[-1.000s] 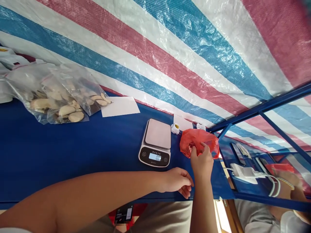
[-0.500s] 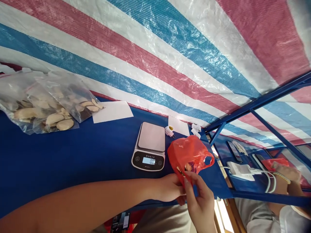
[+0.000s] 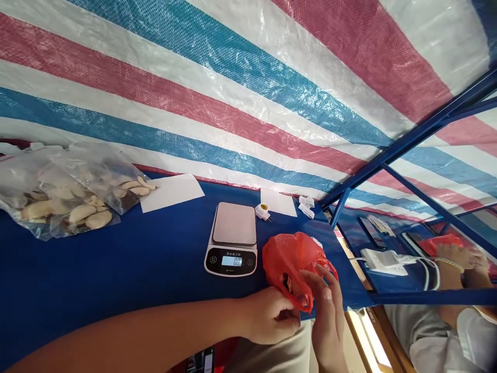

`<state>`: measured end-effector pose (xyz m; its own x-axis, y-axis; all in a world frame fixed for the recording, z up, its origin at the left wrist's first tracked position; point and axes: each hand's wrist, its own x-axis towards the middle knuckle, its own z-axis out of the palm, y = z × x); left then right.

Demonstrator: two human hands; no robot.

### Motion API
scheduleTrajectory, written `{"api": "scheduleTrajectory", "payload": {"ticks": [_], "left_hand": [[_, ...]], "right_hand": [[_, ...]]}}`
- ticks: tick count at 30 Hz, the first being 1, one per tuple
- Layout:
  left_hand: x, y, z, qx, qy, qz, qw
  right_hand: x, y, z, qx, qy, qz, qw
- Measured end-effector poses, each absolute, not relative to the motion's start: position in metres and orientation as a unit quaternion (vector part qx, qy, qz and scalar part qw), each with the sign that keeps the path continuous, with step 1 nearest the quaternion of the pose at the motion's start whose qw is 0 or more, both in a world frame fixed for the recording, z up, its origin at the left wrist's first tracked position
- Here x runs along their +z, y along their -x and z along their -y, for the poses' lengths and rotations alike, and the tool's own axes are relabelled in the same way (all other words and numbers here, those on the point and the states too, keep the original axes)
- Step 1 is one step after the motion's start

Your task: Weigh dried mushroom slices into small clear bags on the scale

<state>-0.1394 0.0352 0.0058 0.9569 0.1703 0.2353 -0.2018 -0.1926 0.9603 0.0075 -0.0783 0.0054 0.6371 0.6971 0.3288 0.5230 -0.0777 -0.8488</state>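
A thin red plastic bag [image 3: 289,251] lies on the blue tabletop beside a kitchen scale. Its mouth faces me, and a small dark and tan bit of its contents shows through the opening. My left hand [image 3: 269,315] is closed on the near edge of the bag, fingers curled under. On the bag's right side, my right hand [image 3: 326,308] has its fingers stretched out and apart, the tips touching the plastic. The digital scale [image 3: 235,225] reads 0.0, and its plate carries nothing.
Clear bags of dried pale slices [image 3: 83,207] lie at the left, by a white paper [image 3: 171,191]. Behind the scale are a white plug [image 3: 263,211] and another paper [image 3: 277,202]. Past a blue frame [image 3: 388,155], another person's hands [image 3: 458,256] handle a red bag near a power strip [image 3: 382,259].
My right fingers have gone from pinching the bag's edge to spread against its side. The bag's mouth has been drawn down toward me. The view has shifted slightly.
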Motion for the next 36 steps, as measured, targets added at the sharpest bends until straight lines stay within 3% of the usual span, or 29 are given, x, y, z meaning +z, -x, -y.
{"api": "scheduleTrajectory", "payload": {"ticks": [3,7,12,15,20,25,28,32,36], "left_hand": [[0.009,0.144,-0.037,0.165,-0.791,-0.05,0.587],[0.014,0.15,-0.039,0.205,-0.901,-0.125,0.36],[0.023,0.152,-0.04,0.181,-0.949,-0.208,0.152],[0.03,0.151,-0.037,0.159,-0.956,-0.224,0.102],[0.041,0.142,-0.028,0.105,-0.942,-0.287,0.138],[0.069,0.138,-0.042,0.128,-0.896,-0.361,0.224],[0.107,0.146,-0.067,0.214,-0.854,-0.369,0.298],[0.157,0.145,-0.096,0.307,-0.826,-0.316,0.352],[0.176,0.123,-0.117,0.266,-0.826,-0.312,0.388]], "right_hand": [[-0.015,-0.007,0.073,-0.04,0.775,0.436,0.456],[-0.037,0.002,0.065,-0.197,0.735,0.472,0.446],[-0.037,-0.004,0.069,-0.254,0.748,0.382,0.479],[-0.028,-0.022,0.076,-0.168,0.825,0.244,0.48],[-0.003,-0.046,0.076,0.066,0.867,0.175,0.463],[0.033,-0.049,0.064,0.037,0.842,0.201,0.5],[0.064,-0.058,0.057,0.065,0.789,0.218,0.571],[0.11,-0.077,0.04,0.162,0.61,0.204,0.749],[0.139,-0.088,0.014,0.237,0.593,0.227,0.736]]}}
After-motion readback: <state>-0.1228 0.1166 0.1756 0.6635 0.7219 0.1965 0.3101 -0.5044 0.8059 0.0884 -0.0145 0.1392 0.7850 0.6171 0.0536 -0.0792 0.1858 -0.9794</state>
